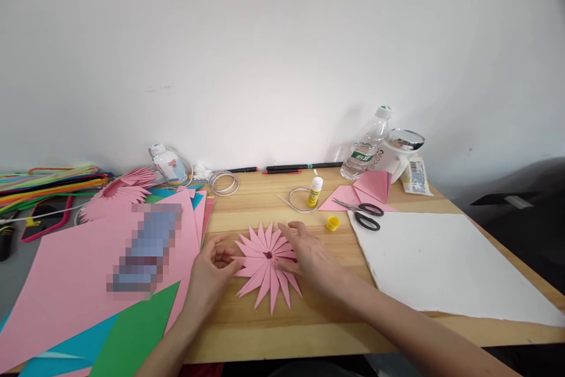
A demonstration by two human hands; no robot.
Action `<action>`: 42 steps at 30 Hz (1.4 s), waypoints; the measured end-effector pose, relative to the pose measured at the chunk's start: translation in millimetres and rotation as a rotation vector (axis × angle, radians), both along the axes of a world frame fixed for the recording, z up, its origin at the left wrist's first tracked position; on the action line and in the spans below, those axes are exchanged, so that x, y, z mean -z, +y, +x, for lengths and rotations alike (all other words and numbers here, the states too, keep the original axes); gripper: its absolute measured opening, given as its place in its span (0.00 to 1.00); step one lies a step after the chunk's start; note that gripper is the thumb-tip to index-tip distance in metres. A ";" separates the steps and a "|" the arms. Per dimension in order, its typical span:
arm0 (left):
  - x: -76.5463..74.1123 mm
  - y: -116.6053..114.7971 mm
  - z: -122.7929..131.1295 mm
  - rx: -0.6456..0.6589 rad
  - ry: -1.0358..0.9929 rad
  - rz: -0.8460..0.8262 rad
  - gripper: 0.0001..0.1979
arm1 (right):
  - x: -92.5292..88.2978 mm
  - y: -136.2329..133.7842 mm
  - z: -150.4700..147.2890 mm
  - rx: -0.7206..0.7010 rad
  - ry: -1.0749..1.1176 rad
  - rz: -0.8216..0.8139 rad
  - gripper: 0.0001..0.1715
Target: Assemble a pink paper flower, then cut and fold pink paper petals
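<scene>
- Fingers of the left hand curl in, pinching a petal at the left edge of the pink paper flower, which lies flat on the wooden table.
- Right hand rests spread and loose over the right petals, hiding them.
- Yellow cap, glue stick and scissors sit just beyond; a white sheet lies to the right.
- Pink paper stack at left carries a blurred patch that can't be made out.

The white mug carries grey lettering on its side, partly hidden by the water bottle; it appears to read "econ". The bottle's green label bears white marks too small to read. The paper tag beside the mug shows a barcode and a QR code. The print on the glue stick and the small white bottle is illegible.
</scene>
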State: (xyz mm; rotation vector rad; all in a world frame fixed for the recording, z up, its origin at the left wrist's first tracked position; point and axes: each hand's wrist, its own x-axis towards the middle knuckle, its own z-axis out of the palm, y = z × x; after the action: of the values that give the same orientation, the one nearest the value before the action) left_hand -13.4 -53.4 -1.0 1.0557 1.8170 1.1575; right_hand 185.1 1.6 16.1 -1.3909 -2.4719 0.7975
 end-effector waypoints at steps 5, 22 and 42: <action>-0.6 20.3 3.7 -0.117 -0.386 -0.032 0.31 | 3.9 7.8 8.7 -0.013 -0.089 0.041 0.35; -9.5 54.3 0.3 0.052 -0.595 -0.100 0.20 | 22.8 28.3 20.4 0.302 0.867 -0.713 0.21; -6.1 58.7 15.5 0.373 -0.458 -0.369 0.15 | 19.6 41.0 38.5 0.173 0.789 -0.736 0.25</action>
State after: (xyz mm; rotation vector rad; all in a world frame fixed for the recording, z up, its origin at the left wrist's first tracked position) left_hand 2.2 5.3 5.1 0.7888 1.3337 0.7264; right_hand 223.6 42.5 -3.5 -1.0951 -1.4774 1.8762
